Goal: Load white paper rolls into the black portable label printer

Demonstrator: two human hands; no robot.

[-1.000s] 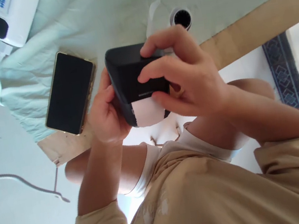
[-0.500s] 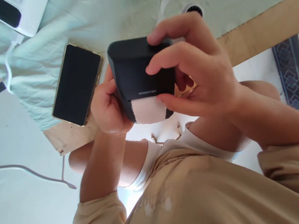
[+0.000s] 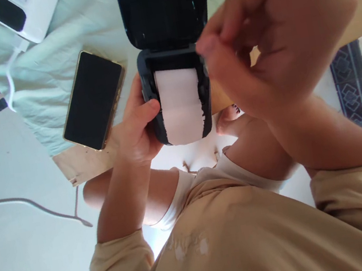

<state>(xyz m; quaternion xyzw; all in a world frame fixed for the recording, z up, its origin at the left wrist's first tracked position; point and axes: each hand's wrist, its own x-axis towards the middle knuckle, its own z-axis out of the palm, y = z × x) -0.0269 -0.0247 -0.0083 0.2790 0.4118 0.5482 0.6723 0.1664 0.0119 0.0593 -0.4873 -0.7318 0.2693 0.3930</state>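
Note:
My left hand (image 3: pixel 137 131) grips the side of a small black label printer (image 3: pixel 147 74), its thumb over the edge. The printer's lid (image 3: pixel 163 9) is swung up and back. A roll of white label paper (image 3: pixel 180 103) lies in the compartment, with a ragged right edge and its loose end hanging over the front. My right hand (image 3: pixel 279 40) is raised at the printer's right, thumb and fingers pinched together by the hinge corner. Whatever its fingertips may hold is hidden, and the hand is slightly blurred.
A phone with a dark screen (image 3: pixel 93 99) rests on the green cloth (image 3: pixel 43 80) to the left. Farther back stands a white device (image 3: pixel 33 21) with a white cable (image 3: pixel 9 81). A wooden board edge (image 3: pixel 82 166) runs along the front.
The printer's lid has gone from shut to open, exposing the paper roll. My right hand has moved up and right from the printer's front, its fingers now pinched. My left hand still holds the printer.

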